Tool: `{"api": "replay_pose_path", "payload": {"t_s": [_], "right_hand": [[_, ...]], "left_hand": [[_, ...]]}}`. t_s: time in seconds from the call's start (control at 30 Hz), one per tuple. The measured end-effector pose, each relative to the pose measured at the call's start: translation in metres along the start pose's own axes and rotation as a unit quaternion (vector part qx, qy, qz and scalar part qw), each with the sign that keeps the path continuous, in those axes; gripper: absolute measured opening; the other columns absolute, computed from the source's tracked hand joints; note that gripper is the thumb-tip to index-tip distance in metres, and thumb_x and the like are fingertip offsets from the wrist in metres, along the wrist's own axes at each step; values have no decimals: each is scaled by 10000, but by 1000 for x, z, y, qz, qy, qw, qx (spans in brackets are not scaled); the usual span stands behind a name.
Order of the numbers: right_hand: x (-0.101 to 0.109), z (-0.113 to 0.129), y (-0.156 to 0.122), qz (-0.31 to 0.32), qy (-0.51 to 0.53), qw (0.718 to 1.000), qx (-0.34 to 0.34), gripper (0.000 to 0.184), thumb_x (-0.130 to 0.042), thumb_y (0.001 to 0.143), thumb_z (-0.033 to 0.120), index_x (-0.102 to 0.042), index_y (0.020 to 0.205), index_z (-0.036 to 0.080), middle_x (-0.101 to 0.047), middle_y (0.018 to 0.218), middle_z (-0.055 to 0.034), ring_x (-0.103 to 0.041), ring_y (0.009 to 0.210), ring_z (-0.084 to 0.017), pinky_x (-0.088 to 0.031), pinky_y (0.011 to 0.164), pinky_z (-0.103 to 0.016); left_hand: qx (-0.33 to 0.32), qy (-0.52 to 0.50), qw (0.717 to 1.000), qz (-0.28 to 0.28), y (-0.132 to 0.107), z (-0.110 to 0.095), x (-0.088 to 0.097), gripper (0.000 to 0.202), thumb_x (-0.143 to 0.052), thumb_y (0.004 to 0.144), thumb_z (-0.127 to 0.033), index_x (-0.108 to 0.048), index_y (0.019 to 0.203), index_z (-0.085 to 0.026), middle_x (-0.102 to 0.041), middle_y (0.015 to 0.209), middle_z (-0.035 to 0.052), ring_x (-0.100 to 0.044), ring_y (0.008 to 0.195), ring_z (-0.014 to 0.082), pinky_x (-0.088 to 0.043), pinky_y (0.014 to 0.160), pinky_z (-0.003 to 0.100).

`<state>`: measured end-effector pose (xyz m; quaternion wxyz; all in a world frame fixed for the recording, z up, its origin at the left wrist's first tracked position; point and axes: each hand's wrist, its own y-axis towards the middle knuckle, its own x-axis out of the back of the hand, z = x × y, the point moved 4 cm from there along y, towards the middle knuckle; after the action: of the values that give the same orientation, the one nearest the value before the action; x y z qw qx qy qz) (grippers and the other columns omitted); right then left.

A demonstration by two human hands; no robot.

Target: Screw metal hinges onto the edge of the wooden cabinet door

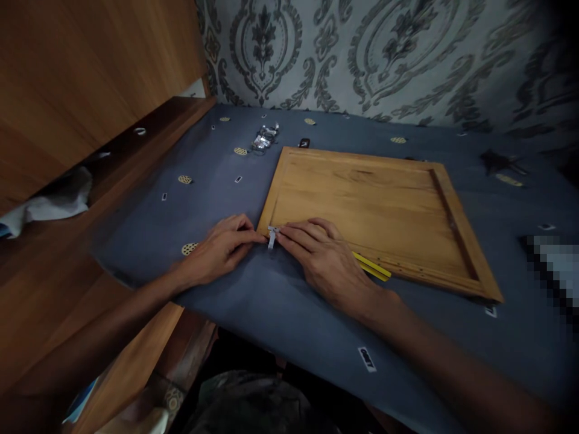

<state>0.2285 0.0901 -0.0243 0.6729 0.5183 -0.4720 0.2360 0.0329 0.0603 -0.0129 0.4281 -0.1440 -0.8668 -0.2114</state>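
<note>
A framed wooden cabinet door [362, 199] lies flat on a dark blue patterned cloth. At its near left corner is a small metal hinge [272, 236], sticking out past the door's near edge. From the left, my left hand [221, 250] reaches in with its index finger and thumb closed at the hinge, the other fingers curled. On the other side, my right hand [325, 259] rests over the door's near edge, its fingertips pressed against the hinge. Part of a yellow, straight-edged tool [371, 266] shows beside my right hand; its other end is hidden.
Toward the back lie several shiny metal pieces [265, 138] and a small black object [304, 143]. A dark object [502, 161] sits at the far right. A wooden headboard or cabinet side [99, 72] rises on the left, with a white cloth [58, 202] on its ledge.
</note>
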Motion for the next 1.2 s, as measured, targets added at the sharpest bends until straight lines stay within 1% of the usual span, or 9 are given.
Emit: {"api": "replay_pose_path", "payload": {"t_s": [0.2,0.37,0.47,0.53,0.63,0.73,0.83,1.0,1.2], "right_hand": [[1,0,0,3,15,1000,-6,429,-445,938,24,-643,1303,133,-721,1230,-127,-616,1153,-248,-411,1035,-459],[2,0,1,2,13,1000,-1,405,-444,951,36,-649,1288,130,-719,1228,-127,-609,1150,-248,-399,1042,-440],[1,0,1,2,10,1000,1,412,-447,944,29,-641,1297,117,-714,1232,-140,-603,1159,-254,-397,1044,-449],[1,0,0,3,-1,1000,3,409,-437,952,31,-635,1298,122,-714,1232,-134,-602,1162,-249,-401,1043,-444],[1,-1,0,11,-4,1000,1,408,-438,956,43,-627,1304,142,-710,1246,-121,-603,1161,-246,-413,1042,-444],[2,-1,1,16,-4,1000,1,407,-445,953,47,-633,1299,151,-711,1249,-120,-613,1140,-248,-423,1037,-450],[3,-1,1,8,-7,1000,8,386,-463,952,50,-648,1282,133,-722,1221,-129,-620,1125,-250,-432,1026,-449],[2,0,1,-12,0,1000,6,385,-503,932,36,-653,1281,96,-726,1206,-147,-623,1117,-262,-434,1017,-469],[4,3,4,-21,-37,999,13,360,-426,963,30,-672,1219,90,-742,1166,-128,-630,1078,-249,-448,1006,-442]], "left_hand": [[41,-74,996,-9,-1,7,4,258,-453,965,-170,-709,971,-197,-584,963,48,-570,871,156,-474,770,283],[52,-80,995,-17,-1,6,7,210,-487,964,-212,-689,1007,-179,-595,956,52,-573,859,163,-470,758,292],[52,-81,995,-28,1,6,10,207,-518,970,-253,-661,1104,-186,-608,974,52,-580,894,171,-484,798,304],[39,-86,995,-19,3,7,10,279,-587,955,-310,-630,1206,-197,-603,1016,55,-580,950,182,-494,857,323],[27,-73,997,21,9,8,7,511,-712,884,-424,-575,1334,-223,-576,1050,55,-566,983,197,-499,898,356],[21,-53,998,42,15,8,4,618,-747,835,-529,-577,1350,-232,-559,1053,53,-555,976,203,-504,889,364],[15,-39,999,34,19,8,2,630,-735,825,-579,-603,1328,-224,-558,1066,56,-558,988,206,-505,884,357],[30,-13,999,40,22,9,1,543,-732,842,-547,-642,1288,-251,-567,1073,44,-583,998,201,-505,863,336],[37,-16,998,48,24,7,3,481,-731,859,-497,-669,1270,-255,-570,1077,43,-593,988,196,-497,864,333]]}}
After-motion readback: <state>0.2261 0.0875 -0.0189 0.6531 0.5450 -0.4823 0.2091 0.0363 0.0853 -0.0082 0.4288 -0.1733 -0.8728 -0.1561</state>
